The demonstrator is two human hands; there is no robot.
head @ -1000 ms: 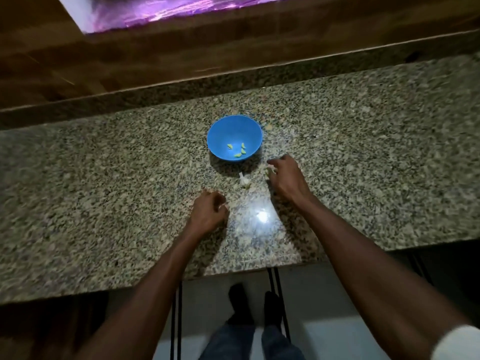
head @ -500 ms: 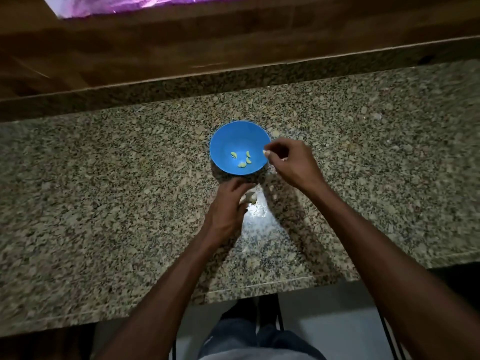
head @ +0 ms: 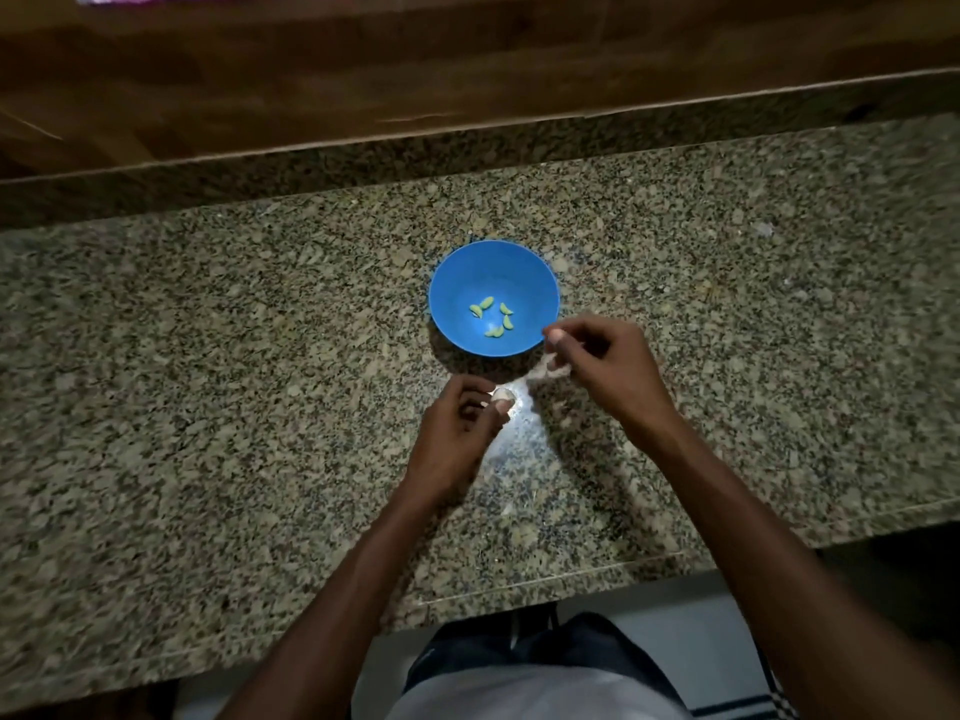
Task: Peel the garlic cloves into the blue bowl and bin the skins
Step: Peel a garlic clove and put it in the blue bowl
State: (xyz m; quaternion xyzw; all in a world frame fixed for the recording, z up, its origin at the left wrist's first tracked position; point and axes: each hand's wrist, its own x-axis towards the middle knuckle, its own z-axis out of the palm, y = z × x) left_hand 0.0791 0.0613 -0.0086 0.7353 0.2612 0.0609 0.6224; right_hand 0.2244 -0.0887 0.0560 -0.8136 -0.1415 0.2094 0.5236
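1. Your left hand (head: pixel 457 428) pinches a garlic clove (head: pixel 503 394) just above the granite surface (head: pixel 208 356).
2. Your right hand (head: pixel 608 366) pinches pale skin (head: pixel 545 367) beside the blue bowl (head: pixel 493 267), which holds peeled cloves (head: pixel 493 319).

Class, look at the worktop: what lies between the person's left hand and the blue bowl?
In the head view, only bare granite counter in the bowl's shadow lies between the left hand, which pinches a garlic clove, and the blue bowl.

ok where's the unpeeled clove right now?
Head view, just below centre: the unpeeled clove is pinched at the left hand fingertips, just above the granite counter, near side of the blue bowl and left of the right hand.
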